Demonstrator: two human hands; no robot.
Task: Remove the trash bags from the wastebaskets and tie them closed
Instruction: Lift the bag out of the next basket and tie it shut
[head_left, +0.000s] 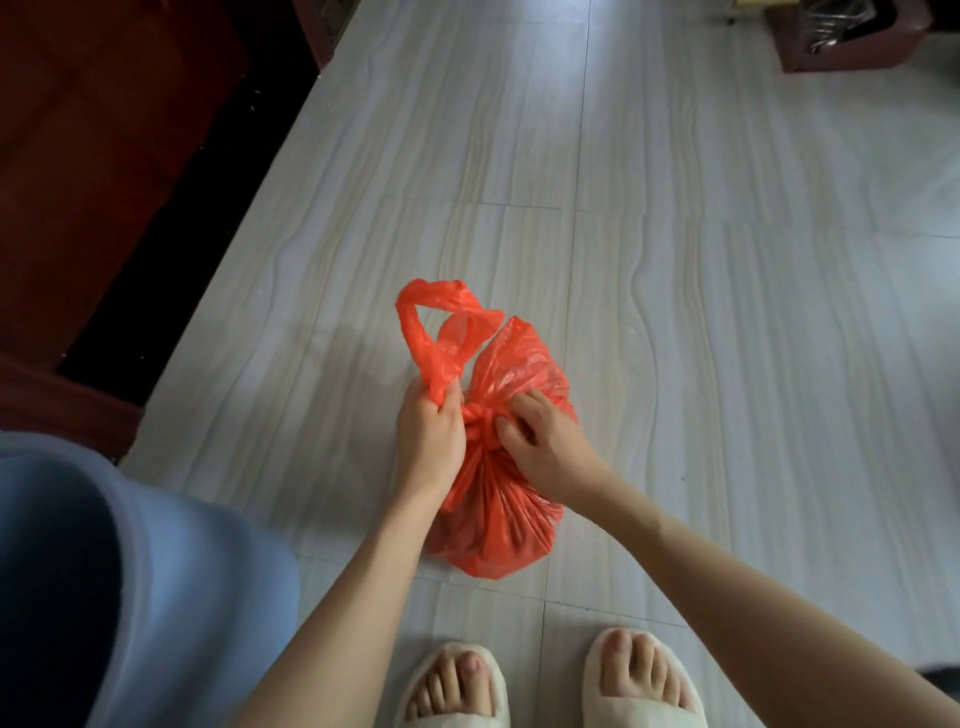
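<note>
A red plastic trash bag (493, 525) rests on the tiled floor in front of my feet, its neck gathered into a knot (480, 423). My left hand (428, 436) is closed on one red handle loop, which stands up and curls to the left above the fist. My right hand (540, 439) pinches the bag plastic right at the knot, with the other flap of the bag rising behind its fingers. A light blue wastebasket (171, 582) stands at the lower left, its dark inside facing the camera and no bag visible in it.
Dark red wooden furniture (88, 171) runs along the left edge. A dark red wastebasket (852, 39) lined with a clear bag stands at the top right. My feet in white slippers (452, 686) are at the bottom edge. Grey striped floor tiles (727, 312) spread around.
</note>
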